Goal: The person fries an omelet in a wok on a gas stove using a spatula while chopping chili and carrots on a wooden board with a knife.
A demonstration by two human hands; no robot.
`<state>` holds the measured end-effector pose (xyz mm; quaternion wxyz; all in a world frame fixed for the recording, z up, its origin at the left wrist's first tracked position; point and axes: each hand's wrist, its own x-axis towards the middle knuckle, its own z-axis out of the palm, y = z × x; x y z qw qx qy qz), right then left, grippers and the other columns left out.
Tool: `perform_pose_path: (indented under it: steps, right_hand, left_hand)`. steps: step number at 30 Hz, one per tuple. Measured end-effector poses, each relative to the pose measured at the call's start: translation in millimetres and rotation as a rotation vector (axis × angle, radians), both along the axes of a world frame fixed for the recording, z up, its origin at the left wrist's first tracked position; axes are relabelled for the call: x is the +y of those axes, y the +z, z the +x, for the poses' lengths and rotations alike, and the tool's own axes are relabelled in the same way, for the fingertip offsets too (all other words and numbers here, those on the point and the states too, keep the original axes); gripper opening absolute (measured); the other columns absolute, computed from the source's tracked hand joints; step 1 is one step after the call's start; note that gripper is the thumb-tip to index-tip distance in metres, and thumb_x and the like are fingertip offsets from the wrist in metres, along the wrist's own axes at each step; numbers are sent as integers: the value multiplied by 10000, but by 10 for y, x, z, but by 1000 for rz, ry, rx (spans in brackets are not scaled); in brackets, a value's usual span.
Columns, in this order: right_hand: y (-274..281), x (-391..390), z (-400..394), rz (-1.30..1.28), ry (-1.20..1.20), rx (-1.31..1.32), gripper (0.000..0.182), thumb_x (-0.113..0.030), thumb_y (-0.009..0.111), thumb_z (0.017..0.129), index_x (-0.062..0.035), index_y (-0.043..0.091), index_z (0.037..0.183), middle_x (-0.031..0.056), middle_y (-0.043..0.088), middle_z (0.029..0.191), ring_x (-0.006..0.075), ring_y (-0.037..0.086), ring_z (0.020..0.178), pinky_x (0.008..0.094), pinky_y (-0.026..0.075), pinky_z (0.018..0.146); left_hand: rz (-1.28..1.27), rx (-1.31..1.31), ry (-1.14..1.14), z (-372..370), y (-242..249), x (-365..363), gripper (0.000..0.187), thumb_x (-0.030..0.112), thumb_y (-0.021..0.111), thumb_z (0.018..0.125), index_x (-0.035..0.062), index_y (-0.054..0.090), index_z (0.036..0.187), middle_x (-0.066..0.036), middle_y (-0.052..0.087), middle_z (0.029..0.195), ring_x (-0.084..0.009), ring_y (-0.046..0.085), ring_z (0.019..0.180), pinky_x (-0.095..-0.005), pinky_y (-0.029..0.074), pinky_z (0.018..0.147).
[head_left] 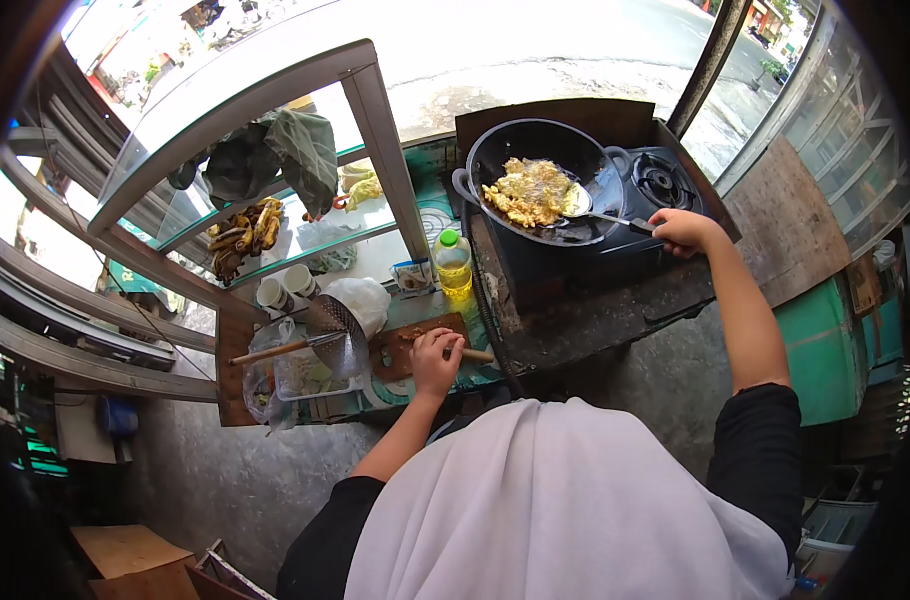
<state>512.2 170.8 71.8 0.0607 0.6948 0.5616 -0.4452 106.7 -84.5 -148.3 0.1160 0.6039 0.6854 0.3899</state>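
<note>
My right hand (680,232) is closed around the dark handle of a metal spatula (615,218). Its head reaches into a black wok (590,160) on the gas stove, against a heap of golden fried food (528,190). Bubbling oil surrounds part of the heap. My left hand (435,362) lies over a wooden cutting board (390,358), fingers curled onto a wooden handle (475,355) that sticks out to the right. The other end of that handle is hidden. Just beyond this hand stands a bottle of yellow oil (454,272) with a green cap.
A wire strainer (337,328) with a wooden handle leans over a plastic tray (320,385) on the left. Paper cups (274,293) and a plastic bag (360,303) stand behind it. Bananas (247,238) sit inside the glass case (380,150). A second burner (665,180) is beside the wok.
</note>
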Motion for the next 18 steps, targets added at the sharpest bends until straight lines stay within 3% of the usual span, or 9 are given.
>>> perform_pose_path:
  steps: [1, 3, 6, 9, 12, 15, 16, 18]
  right_hand:
    - [-88, -18, 31, -24, -66, 98, 388, -158, 550, 861, -129, 485, 1243, 12, 506, 714, 93, 425, 491, 251, 410, 457]
    - [-179, -66, 43, -67, -135, 151, 193, -147, 542, 870, -137, 542, 1062, -9, 490, 689, 58, 406, 505, 219, 378, 478]
    - [-443, -57, 60, -88, -233, 294, 52, -190, 561, 900, -157, 528, 924, -25, 495, 672, 43, 407, 504, 202, 368, 477]
    - [-662, -56, 108, 55, -137, 349, 124, -225, 579, 920, -133, 544, 995, -34, 465, 660, 32, 409, 505, 186, 337, 457]
    - [-821, 57, 237, 161, -20, 274, 249, -226, 600, 906, -71, 574, 1098, 58, 596, 742, 153, 576, 591, 283, 459, 532]
    - [-844, 83, 477, 628, 308, 3, 363, -216, 617, 884, -19, 574, 1186, 174, 676, 953, 307, 665, 861, 380, 512, 766]
    - [-634, 15, 489, 597, 299, -14, 417, -212, 631, 863, -5, 569, 1220, 230, 639, 1117, 373, 592, 1091, 398, 439, 952]
    - [-491, -8, 601, 687, 353, -89, 407, -214, 630, 863, -8, 572, 1209, 231, 642, 1100, 382, 599, 1065, 417, 452, 925]
  left_hand:
    - [1, -7, 5, 60, 26, -10, 150, 277, 664, 846, 137, 705, 883, -8, 639, 995, -253, 559, 999, -406, 406, 885]
    - [30, -3, 21, 179, 49, -18, 149, 275, 665, 846, 135, 703, 881, -12, 639, 996, -253, 559, 999, -407, 406, 884]
    - [48, 6, 62, 367, 117, -65, 156, 273, 666, 847, 127, 707, 888, -26, 639, 998, -254, 562, 998, -399, 410, 886]
    - [41, 12, 101, 549, 154, -136, 160, 268, 667, 849, 120, 708, 894, -34, 638, 999, -256, 562, 998, -394, 412, 888]
    - [36, 2, 158, 698, 192, -218, 148, 263, 668, 847, 126, 705, 887, -24, 638, 1001, -255, 560, 1000, -398, 413, 881]
    - [53, 8, 220, 797, 173, -294, 141, 258, 669, 847, 126, 701, 888, -17, 640, 1006, -257, 561, 995, -402, 415, 874]
    - [62, 13, 239, 821, 171, -321, 141, 255, 670, 848, 125, 700, 891, -17, 641, 1008, -258, 562, 993, -402, 416, 873]
    - [58, 34, 295, 890, 185, -374, 154, 240, 680, 844, 97, 697, 898, -44, 647, 1004, -269, 573, 978, -397, 431, 875]
